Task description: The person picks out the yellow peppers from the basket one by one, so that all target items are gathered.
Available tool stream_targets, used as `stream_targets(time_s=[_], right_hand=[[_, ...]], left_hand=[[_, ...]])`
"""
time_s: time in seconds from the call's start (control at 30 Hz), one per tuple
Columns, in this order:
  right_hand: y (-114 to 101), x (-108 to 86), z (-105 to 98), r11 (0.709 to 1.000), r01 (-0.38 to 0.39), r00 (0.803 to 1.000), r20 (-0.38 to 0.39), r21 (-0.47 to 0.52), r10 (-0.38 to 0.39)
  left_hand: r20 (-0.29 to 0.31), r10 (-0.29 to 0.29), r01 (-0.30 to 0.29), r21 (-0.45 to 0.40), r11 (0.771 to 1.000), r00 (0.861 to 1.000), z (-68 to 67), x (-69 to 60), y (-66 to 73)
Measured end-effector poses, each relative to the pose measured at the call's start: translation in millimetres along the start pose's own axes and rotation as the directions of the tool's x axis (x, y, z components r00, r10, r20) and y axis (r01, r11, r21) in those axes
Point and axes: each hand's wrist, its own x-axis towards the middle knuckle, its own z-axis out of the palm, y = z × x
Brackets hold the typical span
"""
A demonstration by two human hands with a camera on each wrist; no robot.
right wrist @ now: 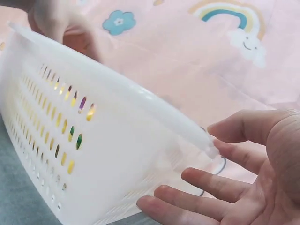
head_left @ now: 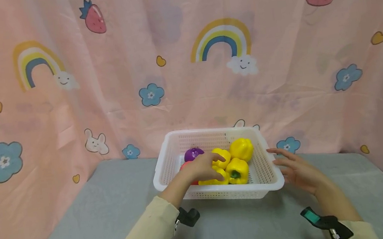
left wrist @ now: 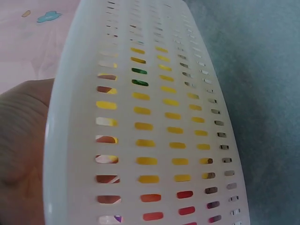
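A white slotted plastic basket [head_left: 220,196] holds several yellow bell peppers [head_left: 241,149], a purple onion-like vegetable [head_left: 193,154] and something red [head_left: 186,165], partly covered by the left hand. Reaching over the basket's front rim, the left hand [head_left: 199,169] is above the peppers, thumb and forefinger spread apart, its other fingers hidden. One yellow pepper [head_left: 213,181] lies beneath it. At the basket's right end is the right hand [head_left: 302,172], fingers loosely extended around the rim corner; in the right wrist view the fingers [right wrist: 206,183] are spread, the forefinger by the rim.
The basket stands on a grey cloth-covered table [head_left: 123,204], near its back edge. Behind hangs a pink curtain [head_left: 182,97] printed with rainbows, flowers and strawberries. Each wrist carries a black strap-on device [head_left: 187,216].
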Motion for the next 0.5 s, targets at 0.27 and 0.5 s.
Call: stream_targets(time_s=[0.27,0.5], right_hand=[[5.0,2.1,0.2,0.999,-0.035,0.999,-0.040,0.007,0.035],[6.9,3.1,-0.6,0.999,-0.039,0.998,-0.042,0.021,0.040]], left_hand=[[-0.004,-0.008,0.008,0.068,0.998,1.000,2.6,3.0,-0.6],[0.008,-0.006,0.005,0.127,0.992,1.000,3.7,4.9,1.5]])
